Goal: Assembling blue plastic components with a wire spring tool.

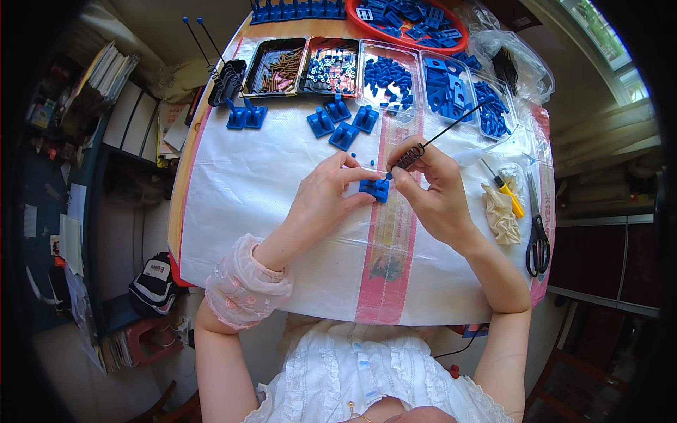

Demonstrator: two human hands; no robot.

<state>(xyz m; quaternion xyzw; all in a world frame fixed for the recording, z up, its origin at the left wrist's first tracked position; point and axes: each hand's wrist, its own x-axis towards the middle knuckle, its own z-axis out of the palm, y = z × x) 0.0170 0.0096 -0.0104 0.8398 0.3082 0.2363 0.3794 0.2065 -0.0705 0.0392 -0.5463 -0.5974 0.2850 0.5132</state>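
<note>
My left hand (319,195) pinches a small blue plastic base (374,190) against the white sheet, thumb and fingers at its left side. My right hand (438,196) is closed round a black coil spring (409,158). From the spring a thin black rod slants up to the right, ending in a blue tip (486,99). The spring's lower end meets the base; whether it is seated there is hidden by my fingers. Tiny blue bits (372,163) lie just beyond my left fingertips. Farther off stand several blue bases with upright parts (343,135).
Beyond my hands are trays of brown screws (283,69), metal nuts (330,69) and small blue parts (388,79). A red basin (455,46) holds more blue pieces. To the right lie a yellow-handled screwdriver (509,196), a crumpled cream cloth (501,218) and black-handled scissors (538,247).
</note>
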